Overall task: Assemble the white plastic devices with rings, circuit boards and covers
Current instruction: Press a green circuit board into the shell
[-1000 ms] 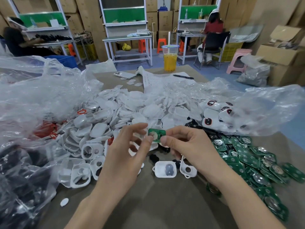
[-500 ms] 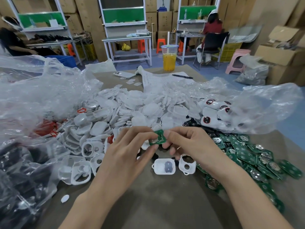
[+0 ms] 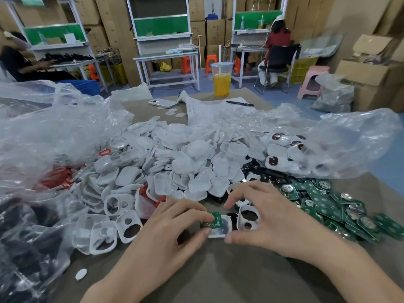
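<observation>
While the green circuit board [image 3: 213,220] hangs over the white shell [image 3: 222,231] on the desk [image 3: 218,276], pinched by our left hand [image 3: 175,224], our right hand [image 3: 269,221] is spread open, thumb touching the shell. If we push the board in crooked, it may jam, or the shell may slide.

The left hand [image 3: 175,224] pinches a green circuit board [image 3: 213,220] over a white shell [image 3: 225,231] on the surface [image 3: 218,272]; the thumb of the right hand [image 3: 269,221] touches the shell.

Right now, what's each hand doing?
Left hand: pinching the green circuit board over the white shell.
Right hand: open, thumb at that shell's edge.
</observation>
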Available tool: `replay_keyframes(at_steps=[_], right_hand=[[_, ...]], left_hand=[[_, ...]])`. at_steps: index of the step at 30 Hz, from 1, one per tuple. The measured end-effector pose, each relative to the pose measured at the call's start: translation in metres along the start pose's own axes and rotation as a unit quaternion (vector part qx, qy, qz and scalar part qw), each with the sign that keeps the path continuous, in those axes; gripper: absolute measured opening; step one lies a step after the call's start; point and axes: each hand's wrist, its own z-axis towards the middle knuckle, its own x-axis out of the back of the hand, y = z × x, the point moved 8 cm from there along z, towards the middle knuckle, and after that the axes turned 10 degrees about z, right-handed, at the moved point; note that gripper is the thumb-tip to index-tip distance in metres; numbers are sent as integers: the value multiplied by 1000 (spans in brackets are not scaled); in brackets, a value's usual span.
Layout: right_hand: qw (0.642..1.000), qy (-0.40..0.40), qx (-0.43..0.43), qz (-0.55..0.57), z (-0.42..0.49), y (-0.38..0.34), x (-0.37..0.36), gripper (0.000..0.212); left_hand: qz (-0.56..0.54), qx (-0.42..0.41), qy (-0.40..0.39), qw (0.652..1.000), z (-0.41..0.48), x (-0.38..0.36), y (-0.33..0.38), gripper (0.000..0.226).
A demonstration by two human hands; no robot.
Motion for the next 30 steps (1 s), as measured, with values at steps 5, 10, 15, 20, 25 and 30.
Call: replay_keyframes(at_steps=[5, 10, 15, 20, 25, 30], right_hand=[[999, -18, 33, -35, 2, -3, -6, 47], [998, -19, 51, -44, 4, -5, -8, 42], [997, -19, 56, -42, 5, -7, -10, 42], [997, -19, 59, -45, 5, -6, -10, 43], [997, -12, 61, -45, 6, -6, -10, 43], [996, -11, 68, -50, 6, -7, -10, 42]], left_hand=[[12, -24, 4, 1000, 5, -4, 5, 20], [16, -33, -15, 999, 7, -11, 7, 20], [15, -27, -20, 999, 6, -11, 6, 19], [4, -18, -26, 999, 5, -11, 5, 18], [0, -16, -29, 999, 5, -12, 5, 18], [2, -19, -36, 999, 5, -14, 5, 18]])
